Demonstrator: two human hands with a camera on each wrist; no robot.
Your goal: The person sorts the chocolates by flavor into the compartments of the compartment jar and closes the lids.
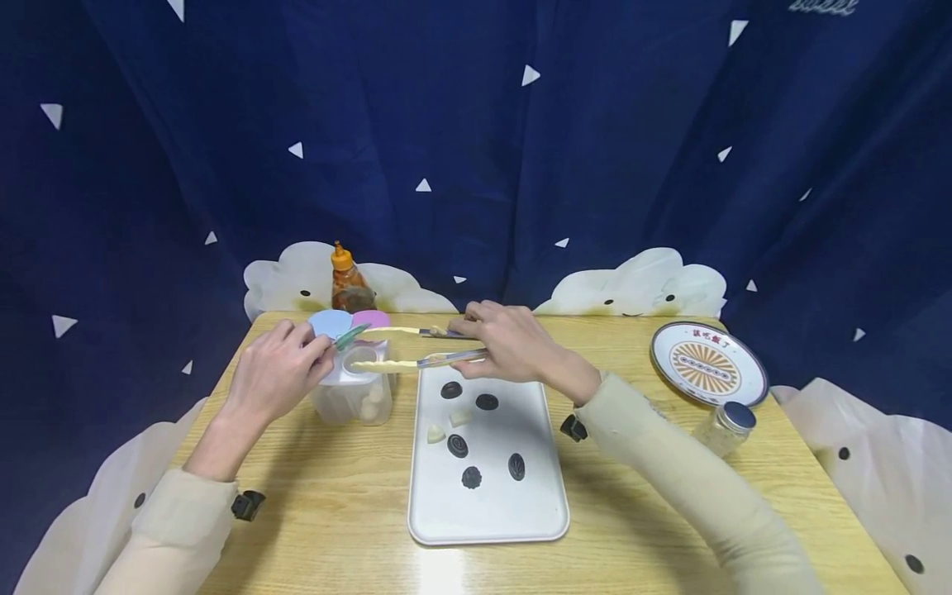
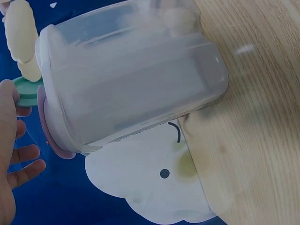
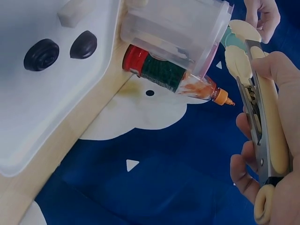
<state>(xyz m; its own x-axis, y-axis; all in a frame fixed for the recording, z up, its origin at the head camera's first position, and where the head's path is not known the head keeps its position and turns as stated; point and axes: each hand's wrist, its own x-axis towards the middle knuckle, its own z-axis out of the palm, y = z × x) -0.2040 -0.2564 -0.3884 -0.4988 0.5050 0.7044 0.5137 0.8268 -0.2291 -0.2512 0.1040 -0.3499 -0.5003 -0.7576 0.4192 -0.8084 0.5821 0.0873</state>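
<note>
My left hand [image 1: 271,372] pinches the raised green lid [image 1: 351,336] of a translucent container [image 1: 330,403] with blue and pink lids beside it. In the left wrist view, thumb and index finger meet at the green lid's edge while the other fingers hang free. My right hand [image 1: 509,339] grips a pair of metal tongs [image 3: 268,126] with cream handles and tips. The parted tips reach over the container's top, one overlapping the round opening [image 1: 360,360] in the head view. Pale lumps [image 1: 375,402] show through the container's wall.
A white tray [image 1: 491,525] bears several dark moulded pieces [image 1: 457,446] and a few pale ones [image 1: 435,434]. Behind the container stands a sauce bottle [image 1: 349,285]. At right are a patterned plate [image 1: 706,368] and a dark-lidded jar [image 1: 725,428]. A blue curtain [image 1: 476,140] hangs behind.
</note>
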